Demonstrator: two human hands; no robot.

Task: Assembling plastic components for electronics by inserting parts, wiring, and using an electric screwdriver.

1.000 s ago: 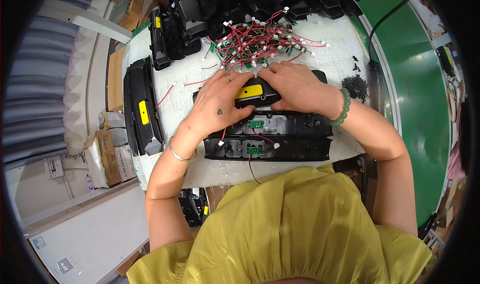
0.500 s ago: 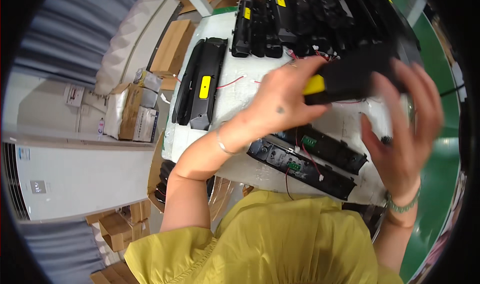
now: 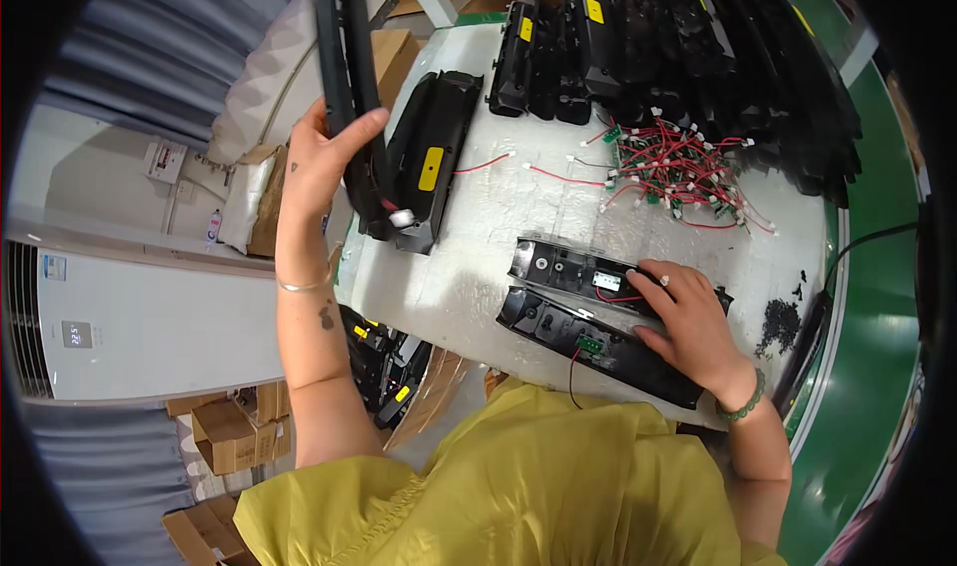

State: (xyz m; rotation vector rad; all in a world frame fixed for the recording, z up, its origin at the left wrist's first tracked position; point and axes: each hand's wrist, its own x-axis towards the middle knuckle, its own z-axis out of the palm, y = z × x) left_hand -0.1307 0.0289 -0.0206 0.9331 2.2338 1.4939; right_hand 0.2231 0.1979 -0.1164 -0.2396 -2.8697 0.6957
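two black housings (image 3: 543, 319) at the loosely spread right hand (image 3: 688, 322) already bear boards (image 3: 590, 346) — beyond it, a wired-board heap (image 3: 678, 172) lies unfitted; the left hand (image 3: 317, 162) grips another housing (image 3: 342, 72).

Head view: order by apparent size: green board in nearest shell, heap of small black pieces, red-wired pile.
Largest: red-wired pile
Then: heap of small black pieces
Smallest: green board in nearest shell

Left hand (image 3: 313, 165) held up black plastic housing (image 3: 344, 72); right hand (image 3: 692, 325) touched open black shell (image 3: 570, 269); red-wired green circuit boards (image 3: 678, 172) lay heaped on the white tabletop (image 3: 449, 292).
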